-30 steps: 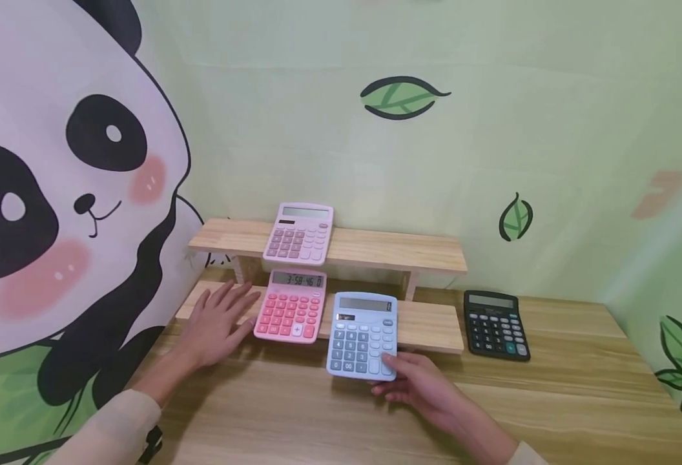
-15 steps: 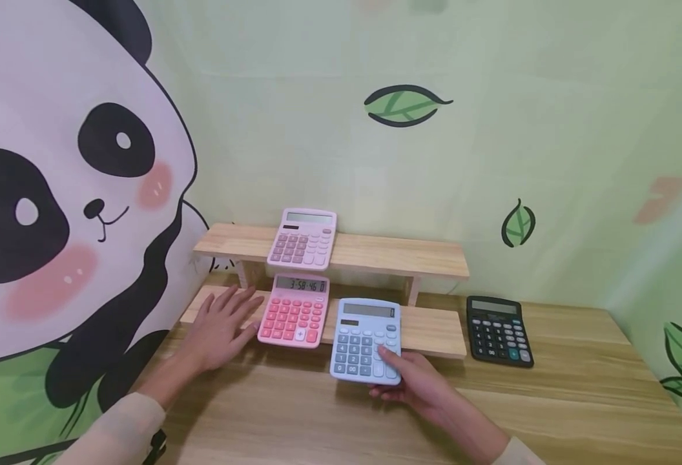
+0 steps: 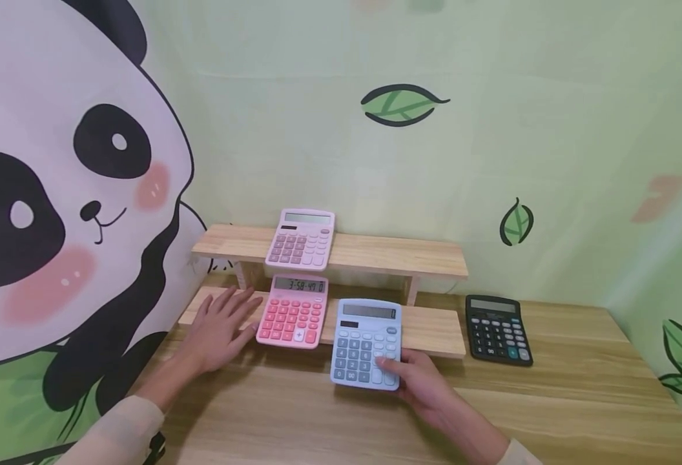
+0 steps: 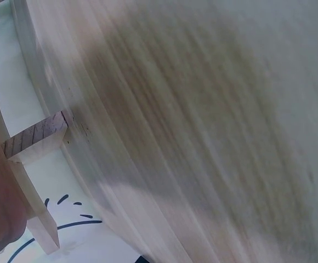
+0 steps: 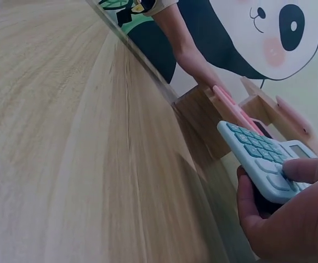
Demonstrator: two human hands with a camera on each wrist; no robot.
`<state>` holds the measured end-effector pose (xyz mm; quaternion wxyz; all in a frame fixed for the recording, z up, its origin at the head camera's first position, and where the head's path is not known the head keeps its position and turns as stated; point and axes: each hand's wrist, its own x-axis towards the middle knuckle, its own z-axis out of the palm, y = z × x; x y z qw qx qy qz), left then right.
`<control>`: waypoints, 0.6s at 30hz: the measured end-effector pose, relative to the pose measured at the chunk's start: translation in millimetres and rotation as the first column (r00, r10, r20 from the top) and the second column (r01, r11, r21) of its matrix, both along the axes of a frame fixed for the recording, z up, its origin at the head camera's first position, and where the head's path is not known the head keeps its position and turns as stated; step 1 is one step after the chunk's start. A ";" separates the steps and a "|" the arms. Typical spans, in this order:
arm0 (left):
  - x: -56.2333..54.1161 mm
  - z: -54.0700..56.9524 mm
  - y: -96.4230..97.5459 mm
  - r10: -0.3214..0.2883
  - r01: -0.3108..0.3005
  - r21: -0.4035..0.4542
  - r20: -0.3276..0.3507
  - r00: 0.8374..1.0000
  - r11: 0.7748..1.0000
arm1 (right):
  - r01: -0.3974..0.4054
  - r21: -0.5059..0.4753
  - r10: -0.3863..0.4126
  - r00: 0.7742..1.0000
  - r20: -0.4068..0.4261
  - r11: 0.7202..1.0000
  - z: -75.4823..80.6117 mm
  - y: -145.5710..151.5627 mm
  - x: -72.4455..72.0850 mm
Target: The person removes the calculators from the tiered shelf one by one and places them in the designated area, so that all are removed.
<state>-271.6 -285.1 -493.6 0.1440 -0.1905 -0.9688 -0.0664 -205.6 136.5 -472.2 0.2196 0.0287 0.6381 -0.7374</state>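
My right hand (image 3: pixel 428 387) grips a light blue calculator (image 3: pixel 367 342) at its lower right corner, thumb on the keys and fingers underneath, as the right wrist view (image 5: pixel 285 208) confirms. The calculator tilts over the front of the lower shelf board (image 3: pixel 428 329). My left hand (image 3: pixel 216 332) lies with fingers spread on that board's left end, its thumb at the edge of a pink calculator (image 3: pixel 292 316) with a lit display. On the upper shelf board (image 3: pixel 387 252) leans a pale pink calculator (image 3: pixel 300 242). Only part of the left hand (image 4: pixel 3 208) shows in the left wrist view.
A black calculator (image 3: pixel 498 329) lies on the wooden table (image 3: pixel 294 420) right of the two-tier shelf. Behind stands a green wall cloth (image 3: pixel 294 129) printed with leaves and a large panda (image 3: pixel 103 219) at the left.
The right thumb has shifted on the blue calculator's keys, and the fingers under it show less. The pink calculator's display has counted up by one. The left hand stays where it was.
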 end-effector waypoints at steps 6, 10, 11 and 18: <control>1.0 1.2 -1.0 0.011 -0.011 -0.002 0.010 1.000 1.000 | 0.056 0.037 -0.054 0.997 -0.050 0.998 4.0 2.5 2.0; 0.7 1.2 -1.2 0.013 -0.013 0.003 0.011 1.000 1.000 | 0.062 0.085 -0.055 0.995 -0.084 0.994 11.3 14.4 1.7; 0.5 0.9 -1.3 0.013 -0.013 0.002 0.012 1.000 1.000 | 0.058 0.101 -0.049 0.995 -0.091 0.993 13.2 18.9 1.3; -0.2 -1.6 -0.8 0.008 -0.008 -0.007 0.012 1.000 1.000 | 0.022 0.195 0.008 0.989 -0.149 0.981 29.5 62.5 0.0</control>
